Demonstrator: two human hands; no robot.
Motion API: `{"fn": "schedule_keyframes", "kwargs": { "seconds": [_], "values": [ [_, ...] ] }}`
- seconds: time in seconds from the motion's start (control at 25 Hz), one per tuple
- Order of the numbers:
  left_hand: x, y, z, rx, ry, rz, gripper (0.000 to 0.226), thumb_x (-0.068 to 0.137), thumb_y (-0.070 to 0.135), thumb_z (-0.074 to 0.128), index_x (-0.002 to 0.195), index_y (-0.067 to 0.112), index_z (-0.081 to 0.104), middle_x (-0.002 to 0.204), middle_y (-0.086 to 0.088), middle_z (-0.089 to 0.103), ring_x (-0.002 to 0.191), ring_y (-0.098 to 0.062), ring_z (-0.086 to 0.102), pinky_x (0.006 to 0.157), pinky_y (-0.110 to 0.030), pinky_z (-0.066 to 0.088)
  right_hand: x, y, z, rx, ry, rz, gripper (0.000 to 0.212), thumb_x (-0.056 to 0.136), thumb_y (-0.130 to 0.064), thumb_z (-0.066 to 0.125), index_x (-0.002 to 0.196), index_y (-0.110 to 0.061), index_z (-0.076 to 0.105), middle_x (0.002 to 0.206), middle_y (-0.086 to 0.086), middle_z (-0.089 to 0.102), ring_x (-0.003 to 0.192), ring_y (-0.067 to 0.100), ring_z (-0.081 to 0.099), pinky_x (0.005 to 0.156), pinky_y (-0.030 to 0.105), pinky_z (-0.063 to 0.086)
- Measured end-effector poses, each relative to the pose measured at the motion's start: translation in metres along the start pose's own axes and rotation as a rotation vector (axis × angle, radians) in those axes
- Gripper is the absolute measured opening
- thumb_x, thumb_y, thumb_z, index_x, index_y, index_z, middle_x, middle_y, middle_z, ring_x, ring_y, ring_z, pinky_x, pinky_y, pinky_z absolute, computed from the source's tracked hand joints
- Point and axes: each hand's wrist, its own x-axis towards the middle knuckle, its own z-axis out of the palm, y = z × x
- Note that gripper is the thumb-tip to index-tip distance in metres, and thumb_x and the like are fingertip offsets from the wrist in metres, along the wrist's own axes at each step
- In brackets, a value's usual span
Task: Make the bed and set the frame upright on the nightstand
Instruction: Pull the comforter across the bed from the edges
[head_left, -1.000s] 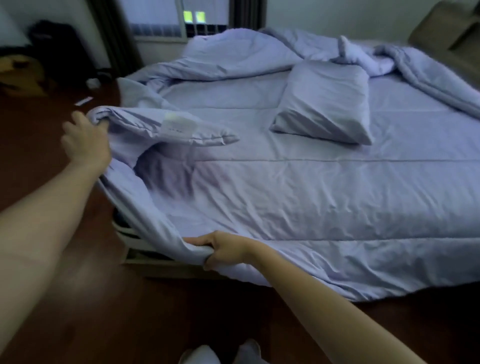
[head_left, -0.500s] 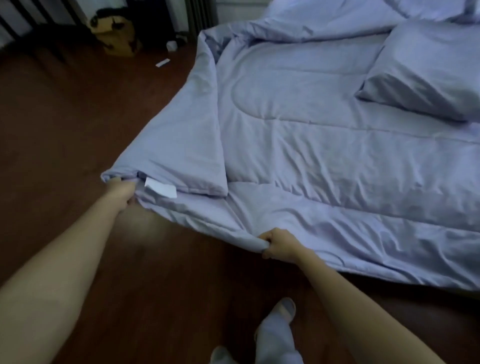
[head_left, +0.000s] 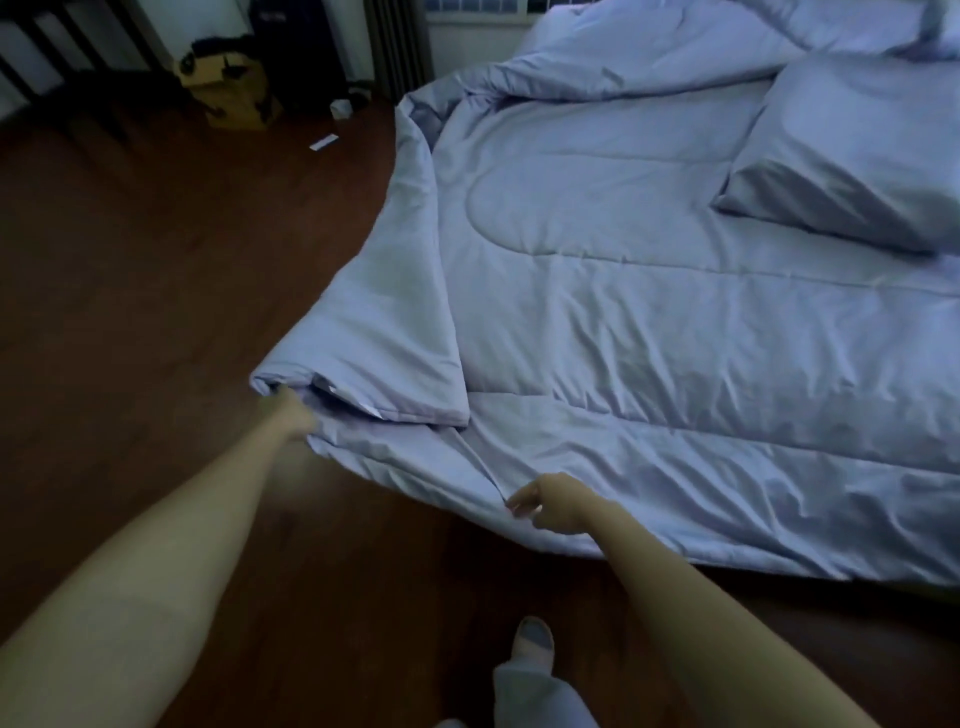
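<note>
Left hand (head_left: 293, 415), left of centre: fingers sunk into the folded-over corner of the comforter (head_left: 649, 322), gripping it. The corner juts out over the floor (head_left: 156, 270). A white label (head_left: 371, 409) shows at the fold's edge, just right of that hand.

Right hand (head_left: 550, 501), lower centre: fingers curled, tips at a crease in the comforter's near edge. I cannot tell whether they pinch the cloth or only touch it.

Comforter: pale lilac-blue and quilted, spread across the right two-thirds of the frame. Its near edge drapes toward the floor. The left side is folded back on itself in a long strip running from the left hand up to upper centre. It is bunched along the top of the frame.

Pillow (head_left: 852, 156): same colour, upper right, lying on top of the comforter.

Floor: dark reddish wood, filling the left and bottom.

Upper left: a yellow-brown bag (head_left: 234, 93) stands among dark furniture. A small white strip (head_left: 323, 141) lies on the floor just below and right of it.

Bottom centre: one foot (head_left: 532, 642) in a slipper, with a pale trouser leg below it.
</note>
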Motion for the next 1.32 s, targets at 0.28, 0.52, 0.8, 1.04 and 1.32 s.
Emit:
{"fn": "schedule_keyframes", "kwargs": {
  "seconds": [0.28,0.52,0.8,1.04,1.32],
  "values": [
    [0.019,0.061,0.006,0.154,-0.266,0.379,0.038,0.089,0.027,0.045,0.122,0.013,0.058,0.128,-0.011,0.060,0.110,-0.032,0.058,0.095,-0.041,0.048,0.051,-0.023,-0.096,0.021,0.207,0.006,0.047,0.090,-0.015,0.046,0.136,-0.022,0.052,0.139,0.004,0.056,0.128,0.024,0.051,0.107,0.031,0.039],
    [0.075,0.117,-0.001,0.158,-0.276,0.565,0.048,0.094,0.024,0.046,0.142,0.015,0.041,0.149,-0.011,0.040,0.132,-0.028,0.044,0.106,-0.033,0.038,0.100,-0.026,-0.147,0.128,0.329,0.119,0.050,0.089,-0.016,0.051,0.139,-0.020,0.047,0.144,0.005,0.049,0.128,0.027,0.049,0.102,0.033,0.041],
    [0.188,0.120,0.014,0.263,-0.293,0.662,0.062,0.093,0.029,0.044,0.150,0.020,0.021,0.156,-0.013,0.023,0.138,-0.031,0.034,0.110,-0.043,0.035,0.183,-0.056,-0.175,0.194,0.376,0.245,0.049,0.093,-0.016,0.050,0.141,-0.016,0.044,0.147,0.008,0.044,0.133,0.027,0.044,0.108,0.032,0.034],
    [0.289,0.087,0.053,0.187,-0.415,0.467,0.051,0.084,0.047,0.045,0.132,0.030,0.051,0.147,-0.013,0.039,0.136,-0.036,0.033,0.115,-0.043,0.025,0.249,-0.082,-0.150,0.230,0.395,0.342,0.058,0.090,-0.020,0.055,0.145,-0.017,0.036,0.159,0.010,0.020,0.145,0.029,0.022,0.118,0.035,0.022],
    [0.311,0.079,0.071,0.028,-0.655,0.472,0.033,0.093,0.017,0.052,0.125,0.010,0.058,0.133,-0.011,0.055,0.120,-0.026,0.053,0.103,-0.032,0.041,0.262,-0.087,-0.144,0.187,0.345,0.386,0.060,0.089,-0.024,0.056,0.145,-0.023,0.035,0.161,0.009,0.009,0.147,0.028,0.014,0.119,0.033,0.018]
  ]
}}
